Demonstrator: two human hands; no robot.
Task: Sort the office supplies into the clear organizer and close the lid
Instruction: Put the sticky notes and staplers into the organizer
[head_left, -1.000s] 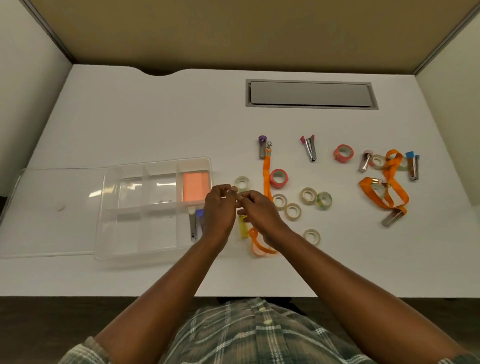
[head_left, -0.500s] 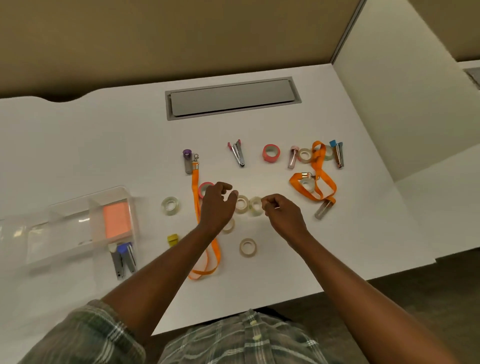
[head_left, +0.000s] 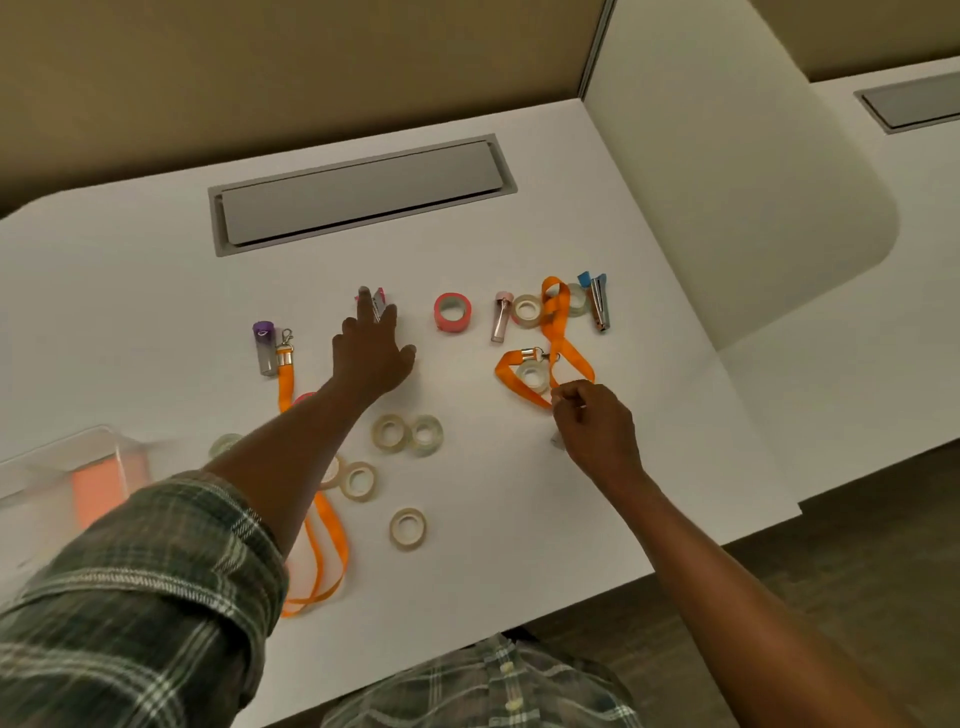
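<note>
White desk (head_left: 519, 545), grey cable hatch (head_left: 358, 195), tan partition (head_left: 260, 67), dark floor (head_left: 857, 587)

White desk (head_left: 675, 467) bears tape rolls (head_left: 452, 325), lanyards (head_left: 558, 332) (orange), staplers (head_left: 599, 306).

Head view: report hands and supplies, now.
Left hand open, fingertips at pink stapler. Right hand curled at lanyard, grip unclear. Organizer far left, blurred; tape rolls loose on desk.
</note>
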